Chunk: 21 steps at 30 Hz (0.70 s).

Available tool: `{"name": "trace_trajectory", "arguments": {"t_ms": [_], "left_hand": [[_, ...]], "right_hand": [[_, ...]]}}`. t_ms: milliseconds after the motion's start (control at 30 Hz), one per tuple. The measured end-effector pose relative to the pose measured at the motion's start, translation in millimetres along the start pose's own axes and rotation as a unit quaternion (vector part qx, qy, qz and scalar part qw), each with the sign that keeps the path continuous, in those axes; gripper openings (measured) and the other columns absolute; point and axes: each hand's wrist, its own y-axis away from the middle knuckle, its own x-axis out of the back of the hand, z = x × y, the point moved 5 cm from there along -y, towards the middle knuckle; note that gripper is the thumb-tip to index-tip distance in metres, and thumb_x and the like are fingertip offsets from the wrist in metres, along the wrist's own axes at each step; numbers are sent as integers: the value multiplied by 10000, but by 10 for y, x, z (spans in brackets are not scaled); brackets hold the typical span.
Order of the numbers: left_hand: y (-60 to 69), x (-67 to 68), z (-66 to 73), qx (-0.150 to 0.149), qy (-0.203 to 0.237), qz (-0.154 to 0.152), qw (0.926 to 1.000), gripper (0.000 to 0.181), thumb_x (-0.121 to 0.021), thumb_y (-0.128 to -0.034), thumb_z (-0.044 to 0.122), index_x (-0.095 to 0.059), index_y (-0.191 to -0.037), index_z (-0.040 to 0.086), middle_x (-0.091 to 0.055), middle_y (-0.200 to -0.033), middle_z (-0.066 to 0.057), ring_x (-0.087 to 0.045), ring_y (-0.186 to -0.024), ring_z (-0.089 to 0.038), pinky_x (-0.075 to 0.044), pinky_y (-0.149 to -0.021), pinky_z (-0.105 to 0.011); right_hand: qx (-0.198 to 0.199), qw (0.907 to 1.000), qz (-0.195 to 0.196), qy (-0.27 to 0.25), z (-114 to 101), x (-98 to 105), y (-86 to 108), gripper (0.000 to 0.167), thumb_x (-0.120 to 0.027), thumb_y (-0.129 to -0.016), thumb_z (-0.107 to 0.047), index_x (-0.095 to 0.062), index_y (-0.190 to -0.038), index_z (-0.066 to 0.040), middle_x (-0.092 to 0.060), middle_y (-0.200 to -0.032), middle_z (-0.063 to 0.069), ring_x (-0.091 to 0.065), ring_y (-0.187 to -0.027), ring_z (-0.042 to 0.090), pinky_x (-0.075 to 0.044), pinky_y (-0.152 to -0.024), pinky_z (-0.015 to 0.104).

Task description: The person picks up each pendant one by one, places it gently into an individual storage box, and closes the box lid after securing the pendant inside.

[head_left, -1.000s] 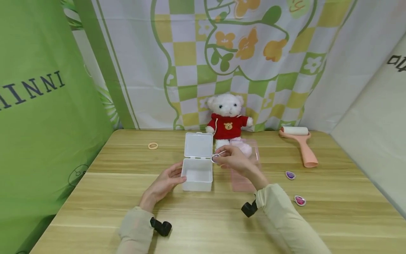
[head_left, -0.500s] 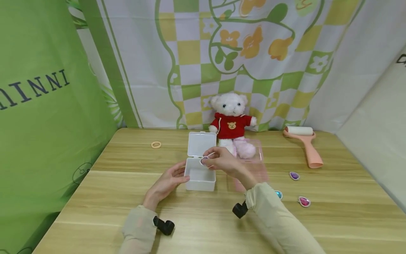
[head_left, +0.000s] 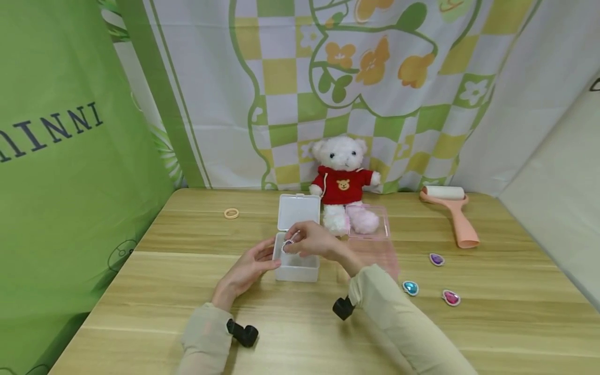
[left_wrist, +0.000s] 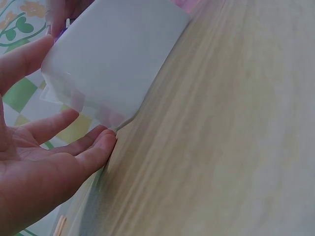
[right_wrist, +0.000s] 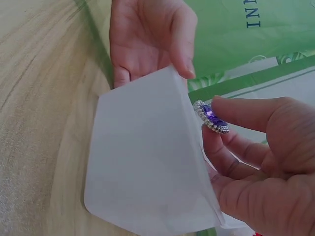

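Observation:
A white lidded box (head_left: 297,273) stands on the table with its lid (head_left: 299,212) tipped back. My left hand (head_left: 246,271) holds it at the front left corner, thumb on the rim and fingers against the left side. Over the box's opening, my right hand (head_left: 311,242) pinches a purple gem hair clip (right_wrist: 211,117) with a silver beaded edge between thumb and fingers. In the right wrist view the clip is just above the rim. The left wrist view shows the box's outer wall (left_wrist: 118,59); its inside is partly hidden by my right hand.
Right of the box lie blue (head_left: 410,288), pink (head_left: 451,298) and purple (head_left: 437,259) gem clips. A pink clear case (head_left: 375,255) sits by a white teddy bear (head_left: 342,177) in red. A peach lint roller (head_left: 457,216) lies back right, a beige ring (head_left: 231,213) back left.
My right hand has moved left and slightly down with the purple gem hair clip, from beside the box to over its opening. The blue clip has come into sight. My left hand stays at the box.

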Motion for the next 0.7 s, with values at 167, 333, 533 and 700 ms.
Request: {"name": "trace_trajectory", "arguments": {"t_ms": [167,333,533,700], "left_hand": [[1,5,-3,-14,56,-4,10000,713,-606,-894,4,-224,-1495,-20,-314,-1464,-294,-354,-1322,-361,-362,-1040,-339],[2,10,-4,-27,61,-8,10000,722,-614,-891,10,-222,-1496,-17,-314,-1465,-293,-366,-1315,-350,-361,-1043,-342],[-6,13,-6,-66,57,-30,10000,726,-617,-887,5,-222,-1495,-21,-311,-1468,-294,-368,-1316,-351,-357,-1046,-349],[-3,14,-9,-64,93,-32,9999,719,-609,-888,-5,-220,-1491,-33,-306,-1467,-303,-359,-1322,-367,-372,-1033,-329]], "right_hand": [[183,9978,-83,639,-7,-79,-41,186,-735,-814,-79,-637,-954,-7,-608,-748,44,-551,-640,108,-514,-593,261],[145,9942,-227,1038,-5,-157,-68,155,-745,-804,-64,-632,-901,-20,-596,-720,54,-523,-565,111,-451,-517,208],[221,9834,-393,1757,-39,-218,-73,182,-771,-768,-63,-633,-881,-26,-587,-690,7,-502,-559,86,-413,-504,194],[272,9748,-441,2170,-33,-252,-113,159,-759,-756,-27,-634,-851,-6,-565,-662,-2,-488,-542,75,-405,-495,184]]}}
